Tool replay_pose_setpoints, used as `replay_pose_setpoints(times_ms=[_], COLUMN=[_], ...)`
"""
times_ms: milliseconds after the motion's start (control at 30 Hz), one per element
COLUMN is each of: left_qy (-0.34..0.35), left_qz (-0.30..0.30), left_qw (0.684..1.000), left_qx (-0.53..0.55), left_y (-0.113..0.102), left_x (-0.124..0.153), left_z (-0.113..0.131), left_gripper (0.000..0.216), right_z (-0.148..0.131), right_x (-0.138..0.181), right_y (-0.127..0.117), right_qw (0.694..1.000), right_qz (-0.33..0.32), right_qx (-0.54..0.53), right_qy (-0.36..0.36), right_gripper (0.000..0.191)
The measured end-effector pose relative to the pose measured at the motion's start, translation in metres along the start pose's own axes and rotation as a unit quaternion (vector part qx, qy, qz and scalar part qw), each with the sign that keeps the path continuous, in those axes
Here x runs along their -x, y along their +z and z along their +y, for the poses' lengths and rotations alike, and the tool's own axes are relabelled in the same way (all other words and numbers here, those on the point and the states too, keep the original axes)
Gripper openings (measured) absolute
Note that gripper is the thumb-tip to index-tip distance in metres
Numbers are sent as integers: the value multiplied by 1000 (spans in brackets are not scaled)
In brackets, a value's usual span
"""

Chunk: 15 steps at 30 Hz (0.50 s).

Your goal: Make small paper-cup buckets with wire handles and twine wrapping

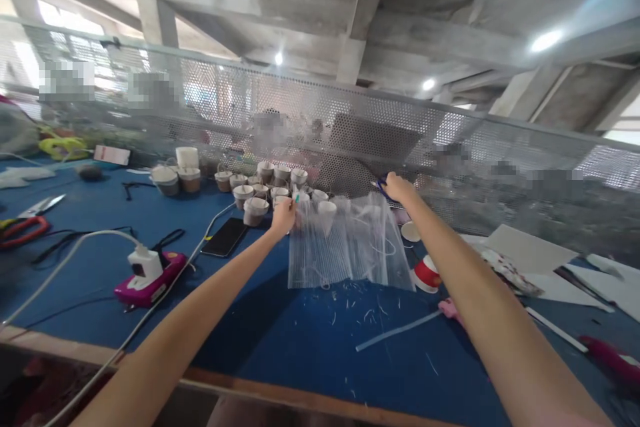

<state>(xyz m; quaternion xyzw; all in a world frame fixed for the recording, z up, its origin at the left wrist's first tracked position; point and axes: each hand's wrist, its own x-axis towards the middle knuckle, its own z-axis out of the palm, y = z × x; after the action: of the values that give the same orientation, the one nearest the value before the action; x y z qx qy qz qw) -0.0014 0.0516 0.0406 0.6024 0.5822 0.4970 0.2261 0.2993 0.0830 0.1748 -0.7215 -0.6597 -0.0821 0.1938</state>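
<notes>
My left hand (285, 216) is closed in a pinch at the upper left edge of a clear ribbed plastic sheet (320, 267). A tiny green bit (297, 199) shows at its fingertips; what exactly it grips is too small to make out. Past the sheet's far right corner, my right hand (399, 188) is wrapped round dark blue-handled scissors (383, 187), their blades pointing left. Small grey pots (256, 211) with pale tops stand in a group beside and behind my left hand. One white cup-shaped piece (327, 212) sits at the sheet.
A phone (225, 237), a purple power strip (150, 280) with cables and red-handled scissors (25, 230) lie left. A red-and-white spool (427, 275), glue stick (397, 331) and papers (530, 247) are right. A perforated metal screen (240, 93) borders the blue table (280, 340) behind.
</notes>
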Motion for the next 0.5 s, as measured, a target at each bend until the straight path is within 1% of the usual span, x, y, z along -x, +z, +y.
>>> replay_pose_setpoints(times_ms=[67, 133, 200, 267, 333, 400, 433, 467, 500], left_qy=[-11, -33, -61, -85, -98, -102, -103, -103, -103], left_qz=[-19, -35, -56, -87, -128, -178, -205, -232, -256], left_qw=[1000, 999, 996, 990, 981, 968, 960, 952, 943], left_qx=[8, 22, 45, 76, 111, 144, 159, 173, 186], left_y=[7, 11, 13, 11, 8, 3, 1, -1, -3], left_x=[1, 4, 10, 19, 31, 46, 54, 62, 71], left_z=[-2, -4, -6, -8, -10, -12, -13, -14, -15], left_gripper=[18, 17, 28, 44, 59, 70, 74, 77, 79], right_z=[6, 14, 24, 32, 38, 40, 40, 38, 34], right_x=[11, 25, 42, 66, 94, 125, 141, 156, 171], right_y=[4, 1, -5, -11, -16, -16, -14, -11, -7], right_qw=[999, 995, 988, 979, 965, 944, 919, 844, 758], right_qz=[26, 55, 69, 46, -5, -72, -124, -221, -305], right_qx=[-26, -62, -111, -175, -243, -308, -363, -483, -573], right_qy=[29, 60, 86, 96, 96, 94, 88, 76, 69], right_gripper=[60, 62, 61, 58, 61, 63, 63, 63, 63])
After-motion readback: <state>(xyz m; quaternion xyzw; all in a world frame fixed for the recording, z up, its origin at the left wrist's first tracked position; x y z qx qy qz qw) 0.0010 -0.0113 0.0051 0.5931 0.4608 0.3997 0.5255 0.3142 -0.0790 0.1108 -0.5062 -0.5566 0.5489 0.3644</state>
